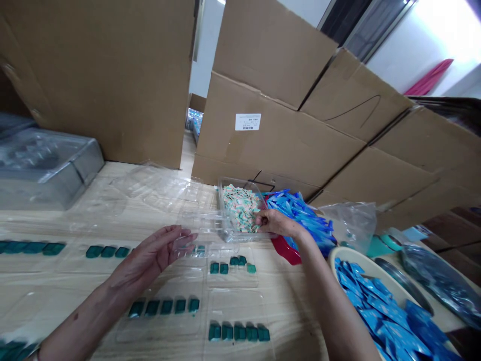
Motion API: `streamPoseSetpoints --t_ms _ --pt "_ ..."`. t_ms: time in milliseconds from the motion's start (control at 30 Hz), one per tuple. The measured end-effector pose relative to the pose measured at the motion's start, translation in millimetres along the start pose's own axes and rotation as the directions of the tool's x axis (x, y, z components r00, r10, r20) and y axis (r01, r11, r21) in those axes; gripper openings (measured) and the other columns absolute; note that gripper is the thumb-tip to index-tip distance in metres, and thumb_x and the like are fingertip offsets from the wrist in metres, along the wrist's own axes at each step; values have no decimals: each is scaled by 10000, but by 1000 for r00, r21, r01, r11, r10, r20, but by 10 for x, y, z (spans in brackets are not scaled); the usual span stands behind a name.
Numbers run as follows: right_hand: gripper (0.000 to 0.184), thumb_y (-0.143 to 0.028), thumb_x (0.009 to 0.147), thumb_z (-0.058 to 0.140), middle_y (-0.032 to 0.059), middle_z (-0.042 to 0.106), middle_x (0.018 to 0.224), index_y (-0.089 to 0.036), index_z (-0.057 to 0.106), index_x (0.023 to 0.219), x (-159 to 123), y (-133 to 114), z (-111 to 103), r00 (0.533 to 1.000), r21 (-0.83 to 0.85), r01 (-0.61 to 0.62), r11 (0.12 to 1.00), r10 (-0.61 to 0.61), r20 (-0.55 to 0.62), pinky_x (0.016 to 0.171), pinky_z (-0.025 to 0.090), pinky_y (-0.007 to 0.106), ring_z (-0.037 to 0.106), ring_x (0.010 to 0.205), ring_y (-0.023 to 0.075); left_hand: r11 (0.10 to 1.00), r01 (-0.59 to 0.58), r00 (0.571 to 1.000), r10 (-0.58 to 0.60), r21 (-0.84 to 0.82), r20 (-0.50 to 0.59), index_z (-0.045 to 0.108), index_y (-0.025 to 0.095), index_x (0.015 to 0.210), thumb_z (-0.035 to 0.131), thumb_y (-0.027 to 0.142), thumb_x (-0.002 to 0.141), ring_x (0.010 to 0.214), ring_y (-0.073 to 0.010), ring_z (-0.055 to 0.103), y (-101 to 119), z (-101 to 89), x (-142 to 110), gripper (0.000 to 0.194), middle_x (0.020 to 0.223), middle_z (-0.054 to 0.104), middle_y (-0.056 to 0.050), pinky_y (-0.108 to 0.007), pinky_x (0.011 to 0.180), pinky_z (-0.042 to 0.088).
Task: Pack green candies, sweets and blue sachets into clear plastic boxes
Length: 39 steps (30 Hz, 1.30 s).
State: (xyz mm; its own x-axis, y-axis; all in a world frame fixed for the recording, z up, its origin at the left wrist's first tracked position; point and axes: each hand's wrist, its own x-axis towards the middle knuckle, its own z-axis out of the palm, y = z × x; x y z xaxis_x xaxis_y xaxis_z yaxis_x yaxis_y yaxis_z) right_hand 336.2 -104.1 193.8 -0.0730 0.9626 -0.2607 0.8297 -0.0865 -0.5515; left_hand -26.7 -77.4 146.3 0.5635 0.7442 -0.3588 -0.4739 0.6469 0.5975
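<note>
My left hand (160, 248) grips the near left edge of a clear plastic tray (221, 245), its thumb and fingers around the rim. That tray is raised over the table beside a clear bin (225, 233) heaped with small white, green and orange pieces (238, 205). Into the bin's right side reaches my right hand (276, 221), its fingertips pinched together at the pieces; what lies between them is too small to make out. Below the hands, clear trays on the table hold rows of dark green gem-like blocks (166, 307).
A red basket (285, 250) of blue plastic tools (296, 210) stands right of the bin. Nearer is a cream tub (338, 250) of blue packets (379, 311). Stacked clear trays (161, 185) lie at the back left, by a large clear box (75, 170). Cardboard (278, 145) walls the back.
</note>
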Motion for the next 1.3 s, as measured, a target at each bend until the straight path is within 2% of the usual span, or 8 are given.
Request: streamPoseSetpoints --t_ms 167,400,567,700,833,1033,1167,1300 --pt "322 -341 662 709 5 589 725 -150 630 908 -20 91 -22 992 172 47 984 -26 -123 578 438 233 532 637 118 1000 1 1000 -1 -2 25 687 192 845 688 177 752 1041 -241 638 -9 12 -15 94 1001 725 -79 -354 907 527" --pt "372 -433 651 735 -14 587 680 -150 632 870 -12 -81 13 984 348 78 934 -16 -178 575 421 236 526 612 107 1000 -17 997 16 20 74 668 190 873 664 205 787 1044 -234 636 -44 16 -19 88 1039 711 -85 -359 914 515" --pt "423 -396 587 794 -1 629 742 -173 637 911 -66 -372 92 956 535 150 832 18 -294 627 463 258 572 656 122 998 -48 996 45 30 78 639 159 865 681 201 775 1028 -246 643 -94 82 -46 108 983 717 -81 -370 919 504" --pt "372 -370 590 797 6 646 739 -178 667 881 -85 -802 227 976 552 155 820 -39 -215 630 464 259 588 670 131 996 -81 990 77 31 115 623 146 840 669 218 787 984 -243 660 -111 164 -98 101 940 715 -80 -391 937 482" --pt "331 -330 589 792 -2 656 733 -178 670 857 -59 -1273 400 986 530 163 832 -163 -46 662 469 261 600 698 133 995 -101 978 96 20 187 607 138 859 641 225 812 975 -250 656 -140 127 -88 104 954 698 -86 -430 919 485" --pt "177 -310 736 665 -6 667 722 -179 689 853 -3 -1685 614 924 268 275 923 -331 191 618 446 228 579 656 117 990 -138 953 135 -8 271 596 161 869 603 232 841 831 -189 659 -181 49 -75 76 918 668 -41 -455 853 516" --pt "145 -224 786 613 7 683 770 -180 713 880 4 -1759 697 906 14 382 924 -378 189 625 432 223 579 682 124 988 -154 945 147 0 292 596 155 859 634 252 818 833 -193 651 -188 61 -94 113 927 656 -54 -433 827 521" --pt "166 -140 803 591 28 677 846 -197 718 894 -30 -1827 757 873 -151 486 861 -467 143 706 435 236 589 785 140 986 -164 955 162 -11 248 589 149 831 682 256 776 822 -196 651 -198 72 -99 152 901 653 -58 -408 775 536"
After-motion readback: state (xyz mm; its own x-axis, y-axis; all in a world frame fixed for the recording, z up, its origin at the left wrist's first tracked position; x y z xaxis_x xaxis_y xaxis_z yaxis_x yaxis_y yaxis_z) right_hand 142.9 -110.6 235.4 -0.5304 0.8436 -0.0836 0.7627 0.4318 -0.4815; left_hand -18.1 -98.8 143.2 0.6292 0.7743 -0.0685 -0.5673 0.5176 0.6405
